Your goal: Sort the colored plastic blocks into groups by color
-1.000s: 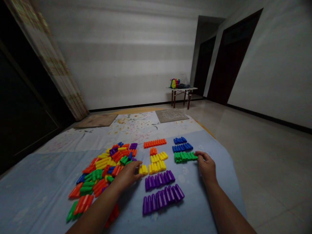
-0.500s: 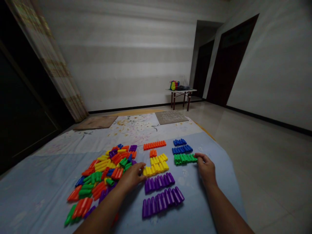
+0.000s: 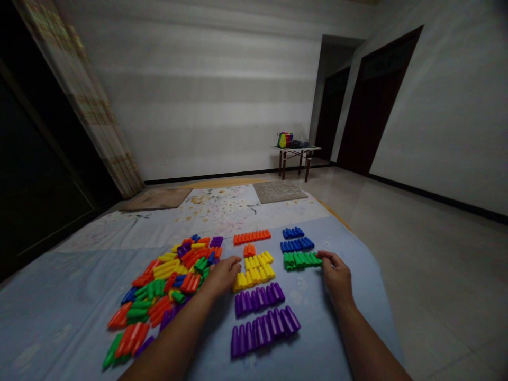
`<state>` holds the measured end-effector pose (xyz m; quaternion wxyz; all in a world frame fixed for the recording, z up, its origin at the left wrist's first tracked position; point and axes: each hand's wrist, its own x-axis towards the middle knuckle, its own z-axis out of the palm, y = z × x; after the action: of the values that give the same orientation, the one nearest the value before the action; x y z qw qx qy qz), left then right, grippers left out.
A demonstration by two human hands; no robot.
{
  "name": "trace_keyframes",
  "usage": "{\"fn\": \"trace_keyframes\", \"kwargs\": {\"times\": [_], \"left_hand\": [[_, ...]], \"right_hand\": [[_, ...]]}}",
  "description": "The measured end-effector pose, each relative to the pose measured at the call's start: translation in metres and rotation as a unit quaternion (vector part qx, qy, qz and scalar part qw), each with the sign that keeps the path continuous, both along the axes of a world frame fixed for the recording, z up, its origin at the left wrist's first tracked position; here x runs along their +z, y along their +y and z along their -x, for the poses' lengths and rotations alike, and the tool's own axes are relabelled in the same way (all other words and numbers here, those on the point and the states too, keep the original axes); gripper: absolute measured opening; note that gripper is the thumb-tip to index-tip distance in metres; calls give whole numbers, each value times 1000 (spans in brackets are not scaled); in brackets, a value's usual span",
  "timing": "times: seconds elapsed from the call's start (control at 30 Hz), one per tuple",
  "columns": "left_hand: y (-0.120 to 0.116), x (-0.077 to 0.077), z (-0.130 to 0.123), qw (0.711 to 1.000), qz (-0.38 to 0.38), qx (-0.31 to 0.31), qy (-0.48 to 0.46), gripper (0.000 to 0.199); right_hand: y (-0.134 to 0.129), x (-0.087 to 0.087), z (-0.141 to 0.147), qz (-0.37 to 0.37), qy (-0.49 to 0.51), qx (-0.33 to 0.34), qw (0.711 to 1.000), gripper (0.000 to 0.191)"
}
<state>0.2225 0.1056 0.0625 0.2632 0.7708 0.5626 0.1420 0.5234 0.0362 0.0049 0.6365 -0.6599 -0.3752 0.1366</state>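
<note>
My left hand [image 3: 223,278] hovers between the mixed heap of bullet-shaped plastic pieces [image 3: 164,270] and the rows, beside the left end of the yellow pieces [image 3: 256,272]. Its fingers are apart and I see nothing in them. My right hand [image 3: 336,275] is closed, its fingertips on the rightmost green piece [image 3: 318,260] at the end of the green row [image 3: 300,260]. Blue rows [image 3: 297,244] lie behind the green one. Orange pieces [image 3: 252,237] line up behind the yellow ones, and two purple rows [image 3: 265,330] lie nearer me.
A pale blue floral cloth [image 3: 325,338] covers the surface. Two flat mats [image 3: 280,191] lie at its far edge. Farther back, a small table [image 3: 296,148] by the wall carries a colourful bag [image 3: 284,140]. Tiled floor [image 3: 428,286] lies to the right.
My left hand has drawn back from the left end of the yellow row and moved slightly up and away. My right hand stays at the end of the green row.
</note>
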Motion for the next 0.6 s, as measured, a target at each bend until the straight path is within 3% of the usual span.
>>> {"fn": "trace_keyframes", "kwargs": {"times": [0.43, 0.6], "left_hand": [[4, 1, -19, 999, -5, 24, 40, 36], [20, 8, -22, 995, -41, 64, 66, 33]], "right_hand": [[0, 2, 1, -3, 8, 4, 1000, 28], [0, 6, 2, 2, 17, -6, 1000, 29]]}}
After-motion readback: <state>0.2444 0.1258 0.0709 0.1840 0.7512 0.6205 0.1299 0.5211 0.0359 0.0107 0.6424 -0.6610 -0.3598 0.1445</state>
